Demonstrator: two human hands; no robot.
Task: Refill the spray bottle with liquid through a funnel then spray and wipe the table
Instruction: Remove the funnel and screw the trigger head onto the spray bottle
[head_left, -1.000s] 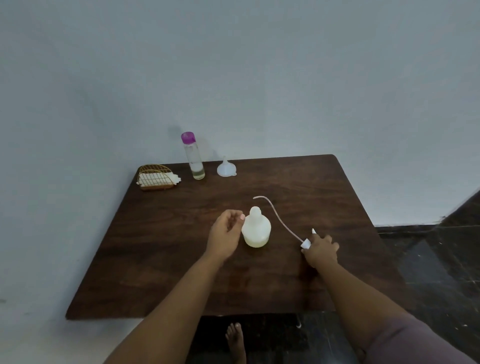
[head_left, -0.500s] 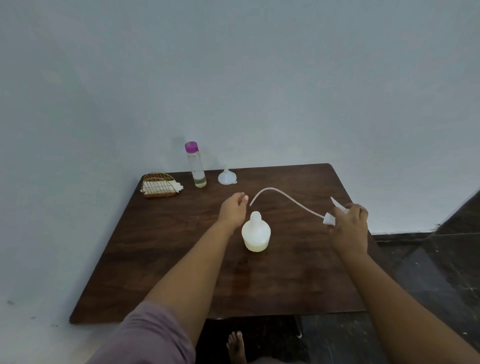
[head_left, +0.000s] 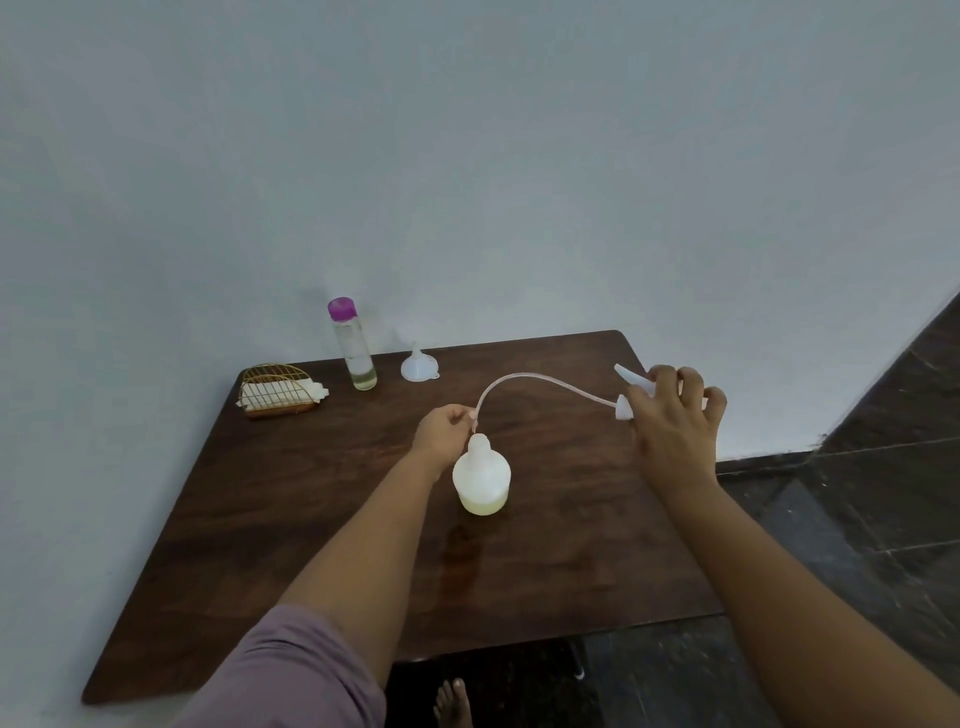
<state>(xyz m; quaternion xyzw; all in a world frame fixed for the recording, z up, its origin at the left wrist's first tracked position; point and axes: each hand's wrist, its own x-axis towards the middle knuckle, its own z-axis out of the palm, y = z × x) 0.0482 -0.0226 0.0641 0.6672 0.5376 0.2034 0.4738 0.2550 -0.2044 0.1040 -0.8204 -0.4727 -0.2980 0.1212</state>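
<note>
A: Where's the spray bottle (head_left: 481, 480)?
B: Upright, mid table (head_left: 311, 519), cap off, a bit of pale yellow liquid at the bottom.
A: R hand (head_left: 675, 421)?
B: Off to the right of the bottle, raised, fingers curled round the spray head (head_left: 631, 389). Its thin tube (head_left: 545, 382) arcs over to the left.
A: L hand (head_left: 444, 423)?
B: Just behind the bottle neck, pinching the tube's free end w/ fingertips.
A: Funnel (head_left: 418, 365)?
B: Back of table, wide end down, untouched. Beside it on the left a tall clear bottle w/ purple cap (head_left: 353, 345), low on liquid.
A: Wipes?
B: White cloths in a gold wire holder (head_left: 278, 397), back left corner.
</note>
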